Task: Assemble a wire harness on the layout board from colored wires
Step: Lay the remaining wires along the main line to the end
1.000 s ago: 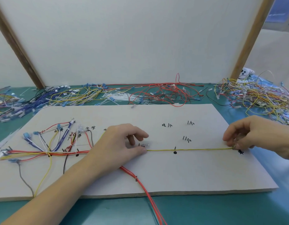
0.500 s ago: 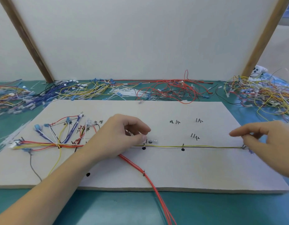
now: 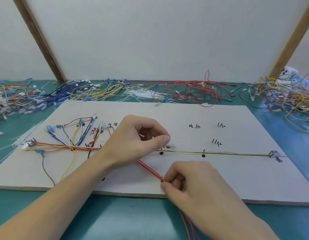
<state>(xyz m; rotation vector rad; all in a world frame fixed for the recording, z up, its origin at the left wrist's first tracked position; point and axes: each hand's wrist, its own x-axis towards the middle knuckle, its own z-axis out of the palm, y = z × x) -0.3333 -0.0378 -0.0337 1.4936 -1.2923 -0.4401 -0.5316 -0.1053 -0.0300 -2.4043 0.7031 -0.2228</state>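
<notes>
head | left hand (image 3: 133,144) curled on the board (image 3: 237,179), thumb and forefinger pinched together on the yellow wire (image 3: 237,153) (what's gripped is hidden), which runs away to its right | right hand (image 3: 190,186) just below, fingers pinching the red wires (image 3: 150,168) by a peg | wire bundle (image 3: 63,147) left of the left hand
</notes>
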